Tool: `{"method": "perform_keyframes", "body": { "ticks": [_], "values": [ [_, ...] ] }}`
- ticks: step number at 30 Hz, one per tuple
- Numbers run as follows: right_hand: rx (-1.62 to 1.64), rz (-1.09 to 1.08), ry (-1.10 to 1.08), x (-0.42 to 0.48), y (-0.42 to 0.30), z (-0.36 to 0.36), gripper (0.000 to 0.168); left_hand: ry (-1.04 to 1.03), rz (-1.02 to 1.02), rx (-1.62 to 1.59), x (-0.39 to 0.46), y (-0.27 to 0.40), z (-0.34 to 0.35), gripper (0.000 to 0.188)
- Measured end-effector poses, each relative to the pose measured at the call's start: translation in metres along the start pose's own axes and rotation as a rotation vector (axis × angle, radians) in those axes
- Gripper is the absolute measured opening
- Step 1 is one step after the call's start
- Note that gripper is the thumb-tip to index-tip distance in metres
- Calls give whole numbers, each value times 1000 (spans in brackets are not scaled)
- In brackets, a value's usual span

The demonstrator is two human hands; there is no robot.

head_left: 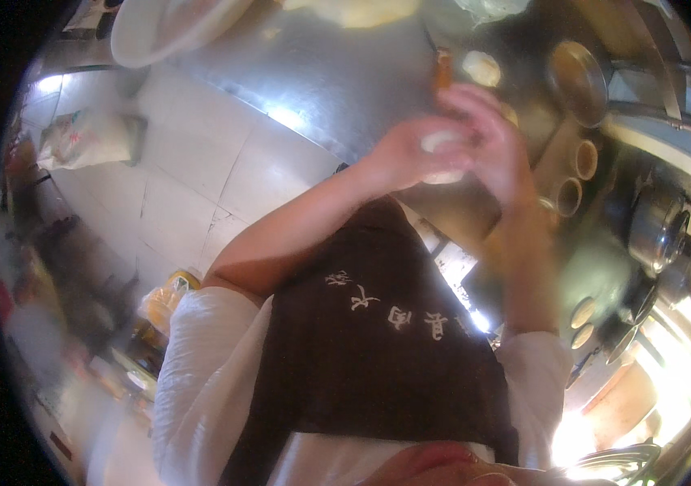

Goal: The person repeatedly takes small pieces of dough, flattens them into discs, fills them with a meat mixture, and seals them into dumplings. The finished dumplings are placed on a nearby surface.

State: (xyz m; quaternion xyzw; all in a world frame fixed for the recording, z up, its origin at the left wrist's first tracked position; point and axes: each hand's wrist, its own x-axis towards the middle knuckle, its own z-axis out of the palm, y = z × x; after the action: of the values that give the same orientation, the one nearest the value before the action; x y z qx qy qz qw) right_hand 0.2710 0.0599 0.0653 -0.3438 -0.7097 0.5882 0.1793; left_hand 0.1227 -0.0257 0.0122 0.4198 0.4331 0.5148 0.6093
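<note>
My left hand (409, 152) is closed around a white piece of what looks like dough (441, 143); part of it bulges out below the fingers. Against it, on the right, is my right hand (497, 143), blurred, with its fingers curved over towards the left hand. Whether the right fingers grip the piece is hidden. Just beyond the right fingertips stands a brown stick-like handle (444, 68). A pale round lump (482, 68) lies close to it on the metal worktop (333, 73).
A large white bowl (175, 30) and a pale yellow mass (351, 9) are at the far side. On the right are a round pan (576, 82), two small cups (585, 159), a metal pot (658, 225) and two flat discs (582, 313). A white sack (87, 143) lies on the tiled floor (193, 158).
</note>
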Motion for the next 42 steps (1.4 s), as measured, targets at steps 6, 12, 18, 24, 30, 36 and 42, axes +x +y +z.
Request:
{"method": "perform_keyframes", "body": {
  "ticks": [6, 12, 18, 24, 30, 36, 42],
  "values": [
    [689, 505, 132, 46, 15, 44, 73, 358, -205, -707, 14, 3, -44, 54],
    [705, 371, 298, 160, 12, 73, 63, 519, 158, -374, 42, 35, -68, 71],
    [-525, -455, 559, 368, -40, 20, 43, 576, -60, -621, 41, 40, -130, 62],
    [-896, -647, 247, 453, -49, -15, 51, 542, -102, -481, 11, 4, -151, 55],
    [-399, -494, 380, 464, -34, -32, 27, 597, -156, -527, 12, -10, -164, 53],
    [-587, -617, 481, 439, -45, -26, 24, 544, -158, -583, 24, -11, -153, 48],
    [-948, -753, 547, 425, -34, 6, 53, 591, -147, -550, 21, -17, -159, 47]
  ]
}}
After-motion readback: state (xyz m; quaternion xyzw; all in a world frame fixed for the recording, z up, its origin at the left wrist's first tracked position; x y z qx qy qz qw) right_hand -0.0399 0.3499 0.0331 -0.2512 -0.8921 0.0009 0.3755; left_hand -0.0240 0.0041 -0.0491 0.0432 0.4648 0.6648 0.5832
